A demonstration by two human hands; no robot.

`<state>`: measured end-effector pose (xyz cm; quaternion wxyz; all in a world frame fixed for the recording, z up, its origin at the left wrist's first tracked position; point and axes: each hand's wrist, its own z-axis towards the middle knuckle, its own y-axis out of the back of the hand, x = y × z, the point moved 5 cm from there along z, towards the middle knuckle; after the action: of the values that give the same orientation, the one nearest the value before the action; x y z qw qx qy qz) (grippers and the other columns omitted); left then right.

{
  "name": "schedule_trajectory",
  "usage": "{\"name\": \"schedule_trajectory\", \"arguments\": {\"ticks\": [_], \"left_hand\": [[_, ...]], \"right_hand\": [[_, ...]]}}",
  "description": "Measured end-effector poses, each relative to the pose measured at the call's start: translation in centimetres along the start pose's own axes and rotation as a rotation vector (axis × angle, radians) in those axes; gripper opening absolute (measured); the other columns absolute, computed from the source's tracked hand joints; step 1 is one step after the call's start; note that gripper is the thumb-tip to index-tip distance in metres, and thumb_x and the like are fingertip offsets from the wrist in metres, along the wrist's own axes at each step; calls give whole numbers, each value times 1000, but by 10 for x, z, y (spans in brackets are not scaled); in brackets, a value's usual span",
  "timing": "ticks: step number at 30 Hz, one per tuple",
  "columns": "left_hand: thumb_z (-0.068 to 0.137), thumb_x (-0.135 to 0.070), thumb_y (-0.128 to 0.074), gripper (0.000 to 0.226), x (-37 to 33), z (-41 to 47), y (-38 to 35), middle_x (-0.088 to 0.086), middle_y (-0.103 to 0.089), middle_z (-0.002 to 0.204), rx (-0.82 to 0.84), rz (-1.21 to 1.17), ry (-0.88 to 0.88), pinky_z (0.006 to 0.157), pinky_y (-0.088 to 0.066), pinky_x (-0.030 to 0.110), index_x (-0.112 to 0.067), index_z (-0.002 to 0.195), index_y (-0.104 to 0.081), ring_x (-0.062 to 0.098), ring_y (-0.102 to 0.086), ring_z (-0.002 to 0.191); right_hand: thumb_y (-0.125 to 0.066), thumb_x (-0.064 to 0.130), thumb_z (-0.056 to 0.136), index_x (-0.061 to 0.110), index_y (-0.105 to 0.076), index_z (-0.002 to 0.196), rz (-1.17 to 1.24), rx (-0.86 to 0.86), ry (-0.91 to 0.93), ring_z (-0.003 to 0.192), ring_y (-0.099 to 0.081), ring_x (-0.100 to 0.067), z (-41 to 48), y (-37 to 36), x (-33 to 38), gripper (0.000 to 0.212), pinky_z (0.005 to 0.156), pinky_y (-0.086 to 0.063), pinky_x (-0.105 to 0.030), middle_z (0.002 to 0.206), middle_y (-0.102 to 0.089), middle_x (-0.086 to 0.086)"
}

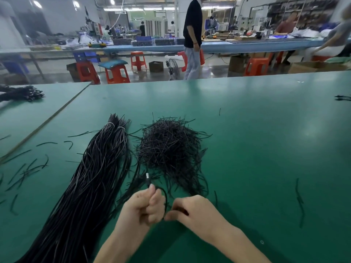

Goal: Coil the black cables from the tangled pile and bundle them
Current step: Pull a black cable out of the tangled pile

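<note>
Just left of our grips, a long tied cable bundle (95,177) lies on the green bench (266,149). Our left hand (144,205) has its grip curled round one black cable (166,199). It loops over to our right hand (191,209), which pinches it. The tangled pile (171,149) sits just beyond both grips.

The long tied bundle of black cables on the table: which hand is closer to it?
Left. The left hand, gripping a looped cable, sits just right of the bundle; the right hand pinches the same cable farther right.
</note>
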<state>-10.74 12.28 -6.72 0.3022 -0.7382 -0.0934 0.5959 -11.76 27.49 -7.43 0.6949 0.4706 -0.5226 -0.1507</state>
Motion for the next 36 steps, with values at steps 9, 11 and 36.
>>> {"name": "schedule_trajectory", "arguments": {"ticks": [9, 11, 36], "left_hand": [[98, -48, -55, 44, 8, -15, -11, -7, -49, 49, 292, 808, 157, 48, -32, 19, -24, 64, -68, 8, -41, 43], [100, -49, -49, 42, 10, -14, -5, -3, -64, 55, 223, 1077, 100, 52, -42, 24, -28, 70, -71, 11, -54, 47], [102, -29, -49, 38, -4, -8, -2, -7, -22, 62, -199, -214, -76, 46, -22, 25, -17, 66, -54, 7, -20, 46]], "right_hand": [[-55, 51, 100, 20, -66, 96, -381, 60, 190, 86, -50, -15, -4, 33, 15, 33, 86, -40, -29, 95, -57, 5], [-56, 52, 99, 25, -59, 80, -314, -28, 145, 79, -51, -11, 0, 51, 19, 32, 83, -41, -27, 86, -57, 9], [-55, 54, 98, 19, -64, 78, 163, -202, 11, 76, -44, 4, -12, 1, 18, 42, 84, -32, -14, 79, -56, 10]]}}
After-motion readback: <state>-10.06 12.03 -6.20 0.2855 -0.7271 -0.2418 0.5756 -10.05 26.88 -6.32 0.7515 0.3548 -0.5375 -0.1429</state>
